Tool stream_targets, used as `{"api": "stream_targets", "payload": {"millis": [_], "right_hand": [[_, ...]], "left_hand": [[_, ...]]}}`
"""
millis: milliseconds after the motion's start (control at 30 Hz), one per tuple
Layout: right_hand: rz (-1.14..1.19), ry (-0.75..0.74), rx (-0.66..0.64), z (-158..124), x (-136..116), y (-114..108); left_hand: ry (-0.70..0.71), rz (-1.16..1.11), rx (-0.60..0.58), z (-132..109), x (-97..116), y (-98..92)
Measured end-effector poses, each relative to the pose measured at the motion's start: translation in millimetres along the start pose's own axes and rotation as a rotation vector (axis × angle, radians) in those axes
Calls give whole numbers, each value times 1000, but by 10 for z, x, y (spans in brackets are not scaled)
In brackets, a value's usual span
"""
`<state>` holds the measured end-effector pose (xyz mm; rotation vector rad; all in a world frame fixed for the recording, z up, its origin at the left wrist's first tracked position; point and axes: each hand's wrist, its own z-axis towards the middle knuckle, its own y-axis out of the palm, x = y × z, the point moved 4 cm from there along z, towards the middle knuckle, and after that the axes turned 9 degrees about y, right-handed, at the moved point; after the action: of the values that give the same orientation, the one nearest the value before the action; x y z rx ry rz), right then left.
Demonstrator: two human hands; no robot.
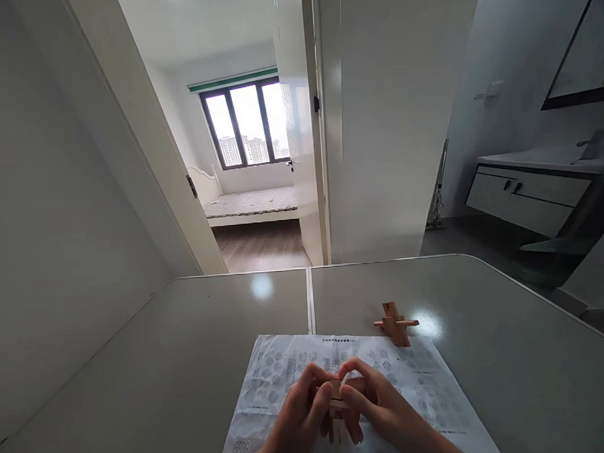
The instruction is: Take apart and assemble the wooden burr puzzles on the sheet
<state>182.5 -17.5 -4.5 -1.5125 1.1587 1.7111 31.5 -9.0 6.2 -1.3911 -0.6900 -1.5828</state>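
Observation:
Between both hands, just above a printed paper sheet, is a small wooden block puzzle [338, 405] made of interlocking pieces. My left hand [306, 406] grips its left side, thumb and index finger closed on the wood. On the other side my right hand [373, 398] pinches the puzzle too, its index finger arched over the top. Fingers cover much of the wood, so its full shape is hidden. Farther off, at the sheet's upper right edge, lie crossed wooden pieces [396, 324] with a thin rod-like piece across them.
The wrinkled sheet [259, 382] with small diagrams lies on a glossy grey table [187, 352] that has a seam down its middle. Beyond the table are an open door [297, 120], a bed [255, 202] and, at right, a washbasin cabinet [525, 193].

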Motion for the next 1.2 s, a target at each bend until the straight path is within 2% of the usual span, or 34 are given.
{"api": "stream_targets", "payload": {"millis": [200, 367, 567, 1000, 1200], "right_hand": [[52, 13, 15, 24, 40, -55], [101, 36, -10, 20, 25, -47], [115, 69, 10, 43, 58, -67], [89, 139, 34, 23, -33, -78], [96, 116, 12, 25, -3, -82]], "left_hand": [[71, -126, -204, -16, 167, 57], [2, -16, -137, -6, 126, 35], [-9, -119, -134, -14, 76, 77], [135, 20, -112, 6, 135, 61], [108, -41, -128, 16, 134, 30]]}}
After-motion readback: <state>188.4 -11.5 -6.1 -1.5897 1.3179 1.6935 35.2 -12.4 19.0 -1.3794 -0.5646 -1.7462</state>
